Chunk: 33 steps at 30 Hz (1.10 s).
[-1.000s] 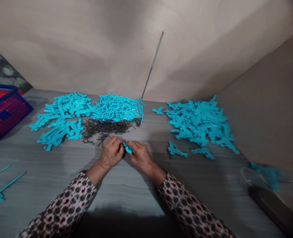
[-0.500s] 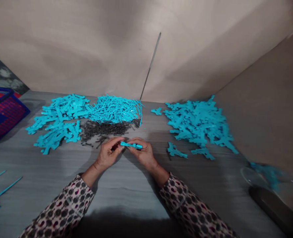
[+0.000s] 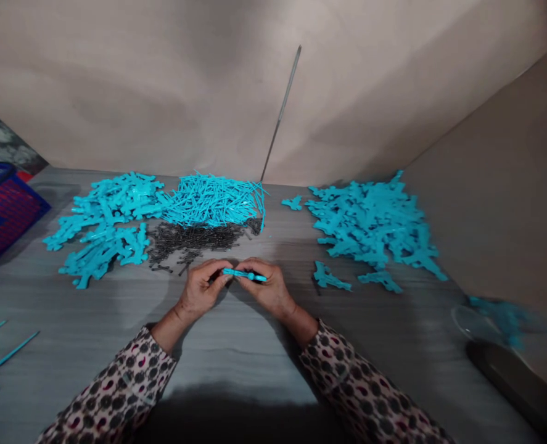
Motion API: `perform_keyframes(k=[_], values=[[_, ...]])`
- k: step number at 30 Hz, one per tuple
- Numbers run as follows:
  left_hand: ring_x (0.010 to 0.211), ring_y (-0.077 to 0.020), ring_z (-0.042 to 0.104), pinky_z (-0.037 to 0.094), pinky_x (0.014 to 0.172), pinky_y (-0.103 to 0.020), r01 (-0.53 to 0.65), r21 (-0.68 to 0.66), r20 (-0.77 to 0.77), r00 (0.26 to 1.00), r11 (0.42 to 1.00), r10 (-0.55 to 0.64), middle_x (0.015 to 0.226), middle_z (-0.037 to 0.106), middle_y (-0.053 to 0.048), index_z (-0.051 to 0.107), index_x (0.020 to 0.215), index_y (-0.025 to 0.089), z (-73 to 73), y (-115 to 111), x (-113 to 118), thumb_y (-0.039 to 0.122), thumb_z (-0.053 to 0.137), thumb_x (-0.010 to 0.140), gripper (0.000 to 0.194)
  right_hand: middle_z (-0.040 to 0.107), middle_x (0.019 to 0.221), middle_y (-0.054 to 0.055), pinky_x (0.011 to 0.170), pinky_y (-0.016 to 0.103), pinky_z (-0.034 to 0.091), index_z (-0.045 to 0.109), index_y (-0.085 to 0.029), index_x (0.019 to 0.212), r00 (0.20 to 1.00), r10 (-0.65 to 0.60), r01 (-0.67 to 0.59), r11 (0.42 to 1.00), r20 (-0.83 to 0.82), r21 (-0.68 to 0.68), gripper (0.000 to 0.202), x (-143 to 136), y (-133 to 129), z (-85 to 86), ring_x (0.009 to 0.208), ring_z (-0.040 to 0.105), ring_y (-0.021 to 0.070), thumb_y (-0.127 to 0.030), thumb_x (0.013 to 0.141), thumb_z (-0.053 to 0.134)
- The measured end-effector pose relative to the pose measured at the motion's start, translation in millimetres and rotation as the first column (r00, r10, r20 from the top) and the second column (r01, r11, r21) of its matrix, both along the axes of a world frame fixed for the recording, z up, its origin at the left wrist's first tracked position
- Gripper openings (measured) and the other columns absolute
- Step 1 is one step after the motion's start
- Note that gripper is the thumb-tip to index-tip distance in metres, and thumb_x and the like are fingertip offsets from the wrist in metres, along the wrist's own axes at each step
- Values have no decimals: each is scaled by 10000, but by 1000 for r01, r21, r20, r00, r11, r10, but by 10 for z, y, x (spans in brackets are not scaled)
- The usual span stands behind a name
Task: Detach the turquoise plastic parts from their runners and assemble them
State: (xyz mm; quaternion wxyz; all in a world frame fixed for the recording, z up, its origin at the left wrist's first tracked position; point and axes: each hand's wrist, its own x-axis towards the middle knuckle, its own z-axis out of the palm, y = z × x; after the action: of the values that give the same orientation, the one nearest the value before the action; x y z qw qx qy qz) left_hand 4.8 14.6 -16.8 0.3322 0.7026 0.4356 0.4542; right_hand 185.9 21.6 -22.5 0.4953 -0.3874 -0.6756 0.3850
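Turquoise piece (image 3: pixel 245 274), spanning left hand (image 3: pixel 201 290), right hand (image 3: pixel 272 290)

The person wears long sleeves of soft-looking patterned fabric, a pale pinkish-beige ground printed with rows of round charcoal-grey spots and scattered, curled teardrop shapes in deep magenta. The printed left sleeve (image 3: pixel 111 385) and the matching printed right sleeve (image 3: pixel 375 388) each carry a faint lighter line across the forearm. Both end in plain-edged cuffs, with the bare left hand (image 3: pixel 198 293) and bare right hand (image 3: pixel 271 293) beyond.
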Motion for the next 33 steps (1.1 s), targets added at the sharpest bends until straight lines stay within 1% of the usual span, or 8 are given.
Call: perform_keyframes(k=[2, 5, 9, 14, 20, 24, 29, 33], values=[[716, -165, 619, 485, 670, -260, -6, -31, 31, 999, 1000, 7, 796, 693, -65, 723, 898, 168, -5, -4, 4, 328, 648, 845, 185, 711, 784, 47, 655, 270, 531, 714, -200, 803, 999, 12, -12, 1000, -36, -1, 84, -7, -5, -2, 713, 661, 166, -279, 812, 689], [657, -155, 600, 473, 622, -250, -3, -118, 97, 995, 993, 15, 735, 685, -53, 733, 859, 159, -14, -17, 9, 356, 680, 811, 210, 723, 815, 62, 698, 297, 549, 712, -202, 795, 997, 30, -30, 1000, -69, -2, 107, -16, -19, 1, 761, 680, 182, -304, 820, 691], [573, -127, 552, 439, 547, -227, 31, -245, 205, 979, 969, 20, 641, 651, -28, 736, 838, 142, -27, -27, 9, 396, 727, 759, 265, 720, 813, 64, 705, 298, 548, 702, -198, 779, 997, 53, -52, 999, -57, 12, 123, -14, -37, 36, 766, 680, 180, -307, 832, 681], [538, -109, 522, 422, 521, -216, 94, -320, 283, 959, 943, 1, 591, 623, -10, 734, 815, 137, -50, -11, 2, 405, 764, 719, 286, 701, 771, 55, 674, 293, 531, 698, -201, 757, 996, 83, -82, 996, -31, 18, 162, 0, -34, 80, 728, 660, 173, -325, 854, 657], [507, -101, 503, 399, 495, -210, 115, -345, 308, 951, 932, -3, 535, 584, 4, 732, 789, 134, -72, 21, -4, 438, 777, 700, 320, 688, 758, 44, 660, 277, 513, 686, -196, 761, 991, 122, -122, 992, -56, 13, 138, -3, -24, 47, 711, 645, 162, -301, 847, 661], [542, -114, 535, 436, 526, -227, 103, -338, 314, 949, 936, 9, 602, 635, -17, 738, 815, 138, -44, 31, -5, 453, 787, 688, 343, 700, 807, 53, 672, 270, 512, 692, -184, 816, 994, 97, -99, 994, -54, -40, 84, 11, -5, 11, 736, 651, 162, -266, 822, 674], [582, -118, 556, 459, 553, -223, 75, -296, 352, 935, 952, 36, 660, 654, -30, 728, 871, 136, -41, 10, -5, 413, 795, 690, 338, 709, 818, 54, 686, 268, 506, 708, -174, 854, 997, 80, -80, 995, -9, -66, 121, 58, 17, -28, 744, 650, 166, -279, 807, 673], [606, -120, 561, 463, 574, -215, 52, -256, 271, 962, 965, 19, 674, 641, -22, 711, 889, 131, -60, -38, -9, 386, 756, 740, 298, 715, 812, 54, 678, 262, 501, 723, -173, 873, 994, 98, -103, 985, -42, -140, 177, 62, 16, -51, 731, 650, 161, -333, 809, 683]])
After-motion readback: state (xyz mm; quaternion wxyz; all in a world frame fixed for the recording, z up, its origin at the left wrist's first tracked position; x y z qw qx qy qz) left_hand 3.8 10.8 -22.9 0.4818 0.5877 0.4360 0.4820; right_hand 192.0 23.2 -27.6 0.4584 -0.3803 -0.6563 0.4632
